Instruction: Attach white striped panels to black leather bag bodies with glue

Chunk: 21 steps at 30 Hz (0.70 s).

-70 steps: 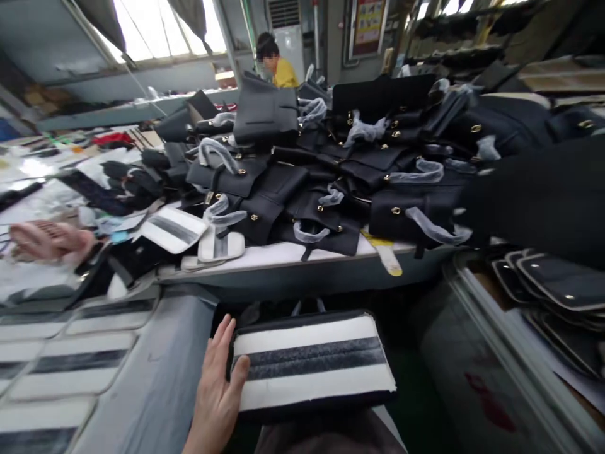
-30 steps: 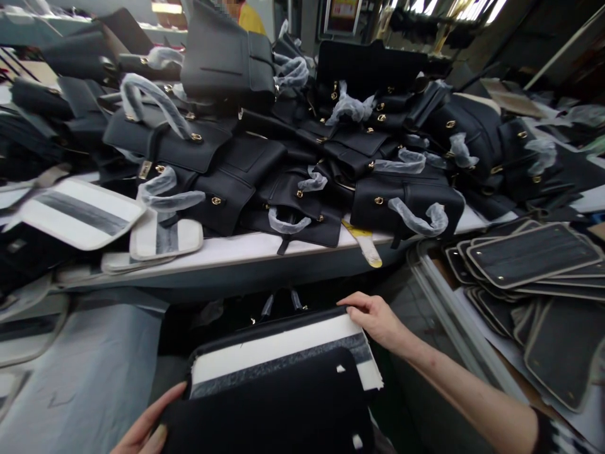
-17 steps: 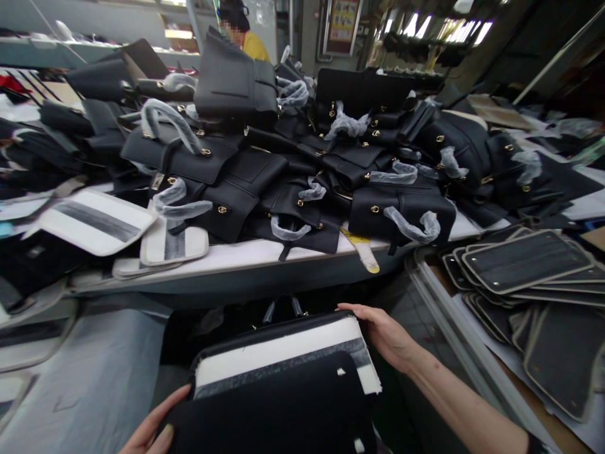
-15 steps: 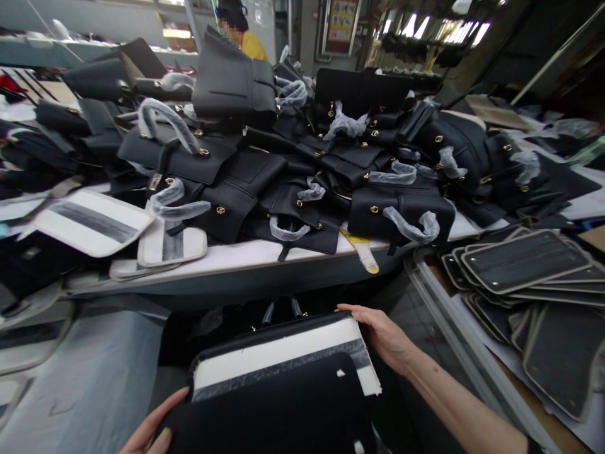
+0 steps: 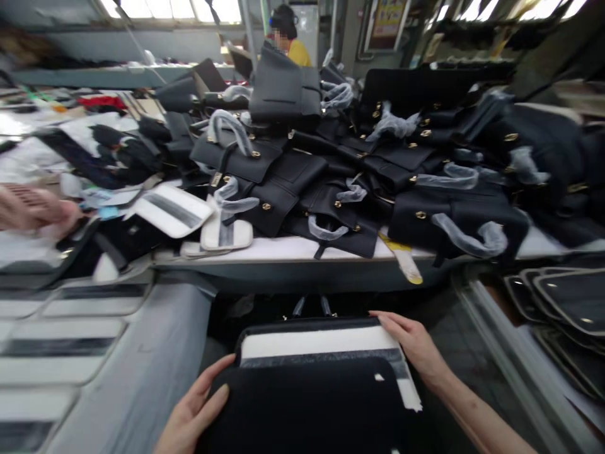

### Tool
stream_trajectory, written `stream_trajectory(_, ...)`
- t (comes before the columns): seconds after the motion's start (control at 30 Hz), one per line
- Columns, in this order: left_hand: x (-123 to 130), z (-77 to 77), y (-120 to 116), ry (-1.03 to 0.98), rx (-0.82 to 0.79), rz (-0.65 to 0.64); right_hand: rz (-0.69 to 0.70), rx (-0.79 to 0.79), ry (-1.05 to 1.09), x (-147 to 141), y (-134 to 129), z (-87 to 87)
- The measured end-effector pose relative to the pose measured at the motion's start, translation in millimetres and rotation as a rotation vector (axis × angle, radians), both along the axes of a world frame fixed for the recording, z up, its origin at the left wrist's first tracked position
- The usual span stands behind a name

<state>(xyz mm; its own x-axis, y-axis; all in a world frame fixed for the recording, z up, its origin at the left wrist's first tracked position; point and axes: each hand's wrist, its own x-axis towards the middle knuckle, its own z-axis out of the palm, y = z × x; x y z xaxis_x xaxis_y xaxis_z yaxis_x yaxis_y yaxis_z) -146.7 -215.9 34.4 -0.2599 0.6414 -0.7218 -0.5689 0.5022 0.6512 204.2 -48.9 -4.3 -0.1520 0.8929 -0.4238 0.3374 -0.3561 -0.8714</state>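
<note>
My left hand grips the left edge of a black handbag, thumb on its near face and fingers around the side. At the upper right corner, the fingers of my right hand close over the rim. Between the bag's far rim and a black flap at the front shows a white panel with a dark band across it. Its right edge looks ragged, and a small white scrap sits on the flap. Two wrapped handles rise beyond the far rim.
A white-topped table ahead bears a heap of black handbags. White panels lie at left, dark panels are stacked at right. A co-worker's blurred hand is at far left; a person in yellow is behind.
The view has swung left, so everything sits farther right and a co-worker's hand shows at the left. Both my hands keep their hold on the handbag; more of my left hand shows.
</note>
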Motion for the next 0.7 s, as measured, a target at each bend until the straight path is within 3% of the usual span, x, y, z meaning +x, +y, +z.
stream_trajectory(0.1,7.7,11.8,0.8,-0.015,0.058,0.029,-0.035,0.084,-0.186,4.4,-3.8,-4.8)
stream_trajectory(0.2,11.2,24.3,-2.9,-0.064,0.114,0.063,-0.059,0.268,-0.310,9.1,-20.8,-2.6)
stream_trajectory(0.27,16.0,38.5,-6.5,-0.091,0.158,0.082,0.029,0.421,-0.320,8.5,-38.3,5.8)
stream_trajectory(0.33,22.3,57.0,-8.7,-0.101,0.198,0.080,0.150,0.477,-0.292,3.5,-55.4,17.9)
stream_trajectory(0.4,27.1,75.7,-8.8,-0.084,0.229,0.062,0.246,0.373,-0.212,-3.2,-68.1,31.0)
stream_trajectory(0.53,24.1,93.5,-5.4,0.042,0.213,0.065,0.261,-0.089,0.131,-7.6,-80.9,53.7)
stream_trajectory(0.6,18.2,87.2,-3.7,0.098,0.148,0.098,0.170,-0.268,0.327,-4.5,-85.9,61.0)
stream_trajectory(0.7,10.4,61.5,-2.6,0.125,0.051,0.109,0.032,-0.401,0.521,0.5,-92.3,65.6)
